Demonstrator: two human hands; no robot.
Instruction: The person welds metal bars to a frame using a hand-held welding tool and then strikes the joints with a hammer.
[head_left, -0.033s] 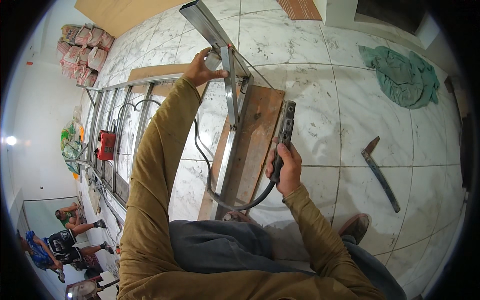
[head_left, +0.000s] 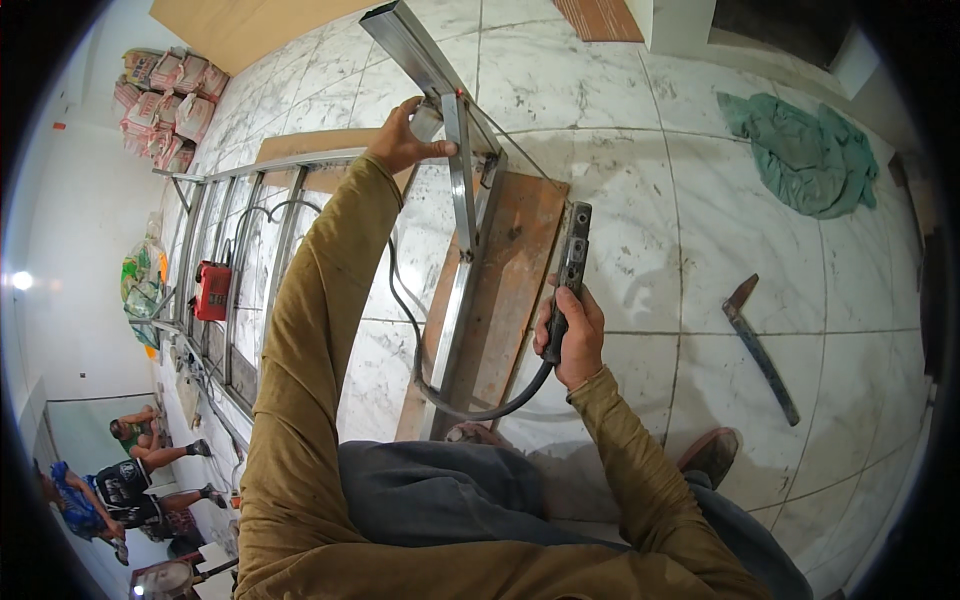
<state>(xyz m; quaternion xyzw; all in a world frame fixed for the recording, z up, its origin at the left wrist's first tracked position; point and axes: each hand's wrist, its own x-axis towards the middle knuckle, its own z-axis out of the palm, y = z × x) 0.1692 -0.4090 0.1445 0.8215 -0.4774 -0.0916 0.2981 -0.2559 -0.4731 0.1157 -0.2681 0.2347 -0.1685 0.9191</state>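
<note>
My right hand (head_left: 575, 335) is closed around the black handle of a welding electrode holder (head_left: 574, 240), whose cable (head_left: 480, 412) loops away to the left. A thin rod (head_left: 525, 155) slants between the holder's tip and the metal tubes. My left hand (head_left: 405, 140) grips a short metal bar (head_left: 460, 175), thumb on its near side and fingers behind. This bar slants between an upright square steel tube (head_left: 420, 48) and a long tube (head_left: 455, 325) lying along a brown wooden board (head_left: 515, 235). A small red spot shows at the bar's upper end.
A welded metal frame (head_left: 240, 170) with a red box-shaped machine (head_left: 211, 291) lies left. On the tiles at right are a hammer-like tool (head_left: 762, 350) and a green cloth (head_left: 805, 155). Stacked sacks (head_left: 170, 105) stand far left; two people (head_left: 130, 480) sit lower left.
</note>
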